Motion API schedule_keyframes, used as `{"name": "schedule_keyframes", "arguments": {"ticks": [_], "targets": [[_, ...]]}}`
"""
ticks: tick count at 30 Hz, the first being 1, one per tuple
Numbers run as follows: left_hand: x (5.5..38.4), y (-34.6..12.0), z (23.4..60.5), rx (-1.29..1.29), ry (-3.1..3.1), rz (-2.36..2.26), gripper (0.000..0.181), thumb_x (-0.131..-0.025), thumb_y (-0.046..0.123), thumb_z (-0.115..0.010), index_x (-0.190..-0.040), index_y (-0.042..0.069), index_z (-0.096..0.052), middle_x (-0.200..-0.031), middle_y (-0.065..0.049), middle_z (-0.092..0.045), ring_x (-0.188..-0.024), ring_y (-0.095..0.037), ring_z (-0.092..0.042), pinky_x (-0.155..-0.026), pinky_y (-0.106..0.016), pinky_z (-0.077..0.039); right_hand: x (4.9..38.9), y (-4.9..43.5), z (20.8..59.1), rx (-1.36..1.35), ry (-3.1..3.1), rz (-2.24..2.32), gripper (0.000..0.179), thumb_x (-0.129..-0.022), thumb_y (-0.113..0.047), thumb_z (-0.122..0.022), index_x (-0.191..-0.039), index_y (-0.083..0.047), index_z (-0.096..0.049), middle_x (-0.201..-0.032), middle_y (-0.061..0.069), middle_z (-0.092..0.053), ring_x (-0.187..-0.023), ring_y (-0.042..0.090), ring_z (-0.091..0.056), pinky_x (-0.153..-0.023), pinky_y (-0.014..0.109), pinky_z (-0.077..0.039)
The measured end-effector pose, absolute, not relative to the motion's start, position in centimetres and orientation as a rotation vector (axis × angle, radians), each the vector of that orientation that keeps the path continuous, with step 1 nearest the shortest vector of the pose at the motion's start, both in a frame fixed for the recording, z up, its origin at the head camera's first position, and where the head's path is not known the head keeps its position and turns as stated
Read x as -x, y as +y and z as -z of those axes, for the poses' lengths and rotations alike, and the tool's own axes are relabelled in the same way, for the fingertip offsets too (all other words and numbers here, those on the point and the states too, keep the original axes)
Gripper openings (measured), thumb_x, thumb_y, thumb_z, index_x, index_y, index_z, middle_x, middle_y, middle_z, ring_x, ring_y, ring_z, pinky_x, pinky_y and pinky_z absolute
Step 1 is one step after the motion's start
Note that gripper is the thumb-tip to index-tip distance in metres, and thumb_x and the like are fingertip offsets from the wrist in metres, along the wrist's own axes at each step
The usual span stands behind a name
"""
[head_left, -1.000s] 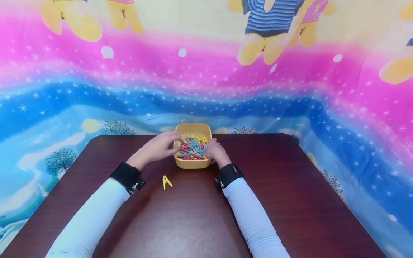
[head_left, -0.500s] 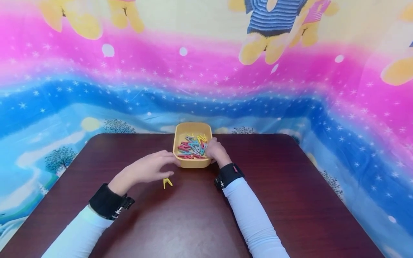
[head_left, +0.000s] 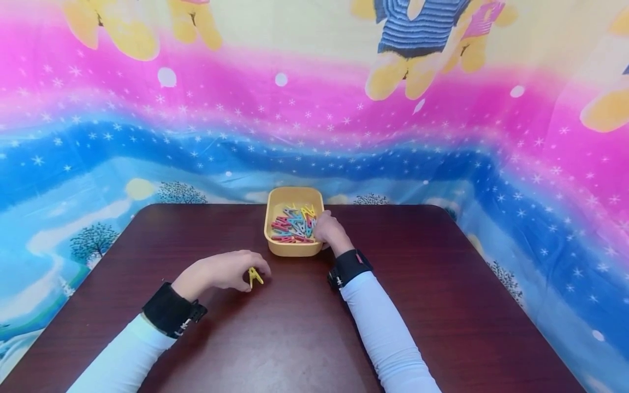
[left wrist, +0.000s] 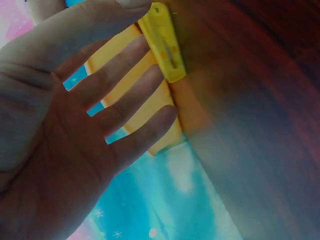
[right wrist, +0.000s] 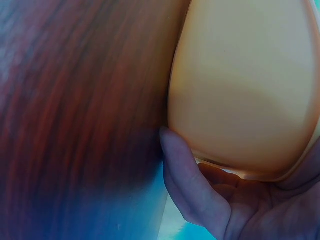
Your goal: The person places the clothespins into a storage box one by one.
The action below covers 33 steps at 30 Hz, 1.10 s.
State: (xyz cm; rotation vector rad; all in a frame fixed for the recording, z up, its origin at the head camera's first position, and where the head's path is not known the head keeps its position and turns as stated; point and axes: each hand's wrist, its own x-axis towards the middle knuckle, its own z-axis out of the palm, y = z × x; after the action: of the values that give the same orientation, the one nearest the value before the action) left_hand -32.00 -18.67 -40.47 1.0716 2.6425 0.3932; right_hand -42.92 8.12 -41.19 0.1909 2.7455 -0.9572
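Note:
A yellow clothespin [head_left: 254, 277] stands on the dark wooden table, legs toward the near edge. Around it my left hand [head_left: 226, 270] is spread, thumb on one side and fingertips on the other, with a small gap at the fingers. In the left wrist view the thumb tip is right at the top end of the clothespin [left wrist: 166, 42], while the other fingers reach out straight. My right hand [head_left: 332, 229] grips the right side of a yellow plastic basket [head_left: 295, 250]. Seen from the right wrist, its fingers [right wrist: 195, 185] curl along the basket's outer wall [right wrist: 240, 100].
Inside the basket lies a pile of red, blue, grey and yellow clothespins [head_left: 296, 222]. The basket stands near the table's [head_left: 422, 305] far edge. A printed cloth [head_left: 314, 125] hangs behind the table and along its sides.
My left hand has drawn back from over the basket toward the near side and come down around the yellow clothespin. The right hand has stayed on the basket.

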Motion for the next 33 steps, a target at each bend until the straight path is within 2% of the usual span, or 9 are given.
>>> {"name": "schedule_keyframes", "arguments": {"ticks": [14,25,33], "targets": [[32.3,-17.7,41.7,-1.039,2.693,-0.351,0.03,-0.091,0.009,-0.086,-0.119,0.018,-0.08,-0.117,0.001,-0.076,-0.111,-0.021,-0.065,-0.106,-0.046,-0.062,42.7,8.4,41.5,-0.196,2.745,0.98,0.062,-0.112,-0.01,-0.052,-0.165,0.001,-0.021,-0.124,0.026,-0.06,-0.088,0.033,-0.072,-0.065,0.038,-0.068],[32.4,-17.3,41.6,-1.1,2.696,-0.335,0.029,-0.09,0.014,-0.087,-0.118,0.02,-0.081,-0.115,0.003,-0.076,-0.107,-0.017,-0.065,-0.102,-0.043,-0.063,42.7,8.7,41.3,-0.194,2.734,0.98,0.066,-0.112,-0.01,-0.051,-0.168,0.0,-0.017,-0.124,0.026,-0.059,-0.087,0.032,-0.072,-0.061,0.036,-0.067],[32.3,-17.0,40.8,-1.235,2.691,-0.351,0.027,-0.092,0.015,-0.085,-0.118,0.019,-0.08,-0.115,0.004,-0.077,-0.105,-0.015,-0.068,-0.099,-0.04,-0.063,42.3,8.4,40.9,-0.17,2.736,0.974,0.071,-0.112,-0.01,-0.052,-0.17,0.001,-0.013,-0.127,0.026,-0.06,-0.088,0.032,-0.071,-0.066,0.038,-0.068]]}}
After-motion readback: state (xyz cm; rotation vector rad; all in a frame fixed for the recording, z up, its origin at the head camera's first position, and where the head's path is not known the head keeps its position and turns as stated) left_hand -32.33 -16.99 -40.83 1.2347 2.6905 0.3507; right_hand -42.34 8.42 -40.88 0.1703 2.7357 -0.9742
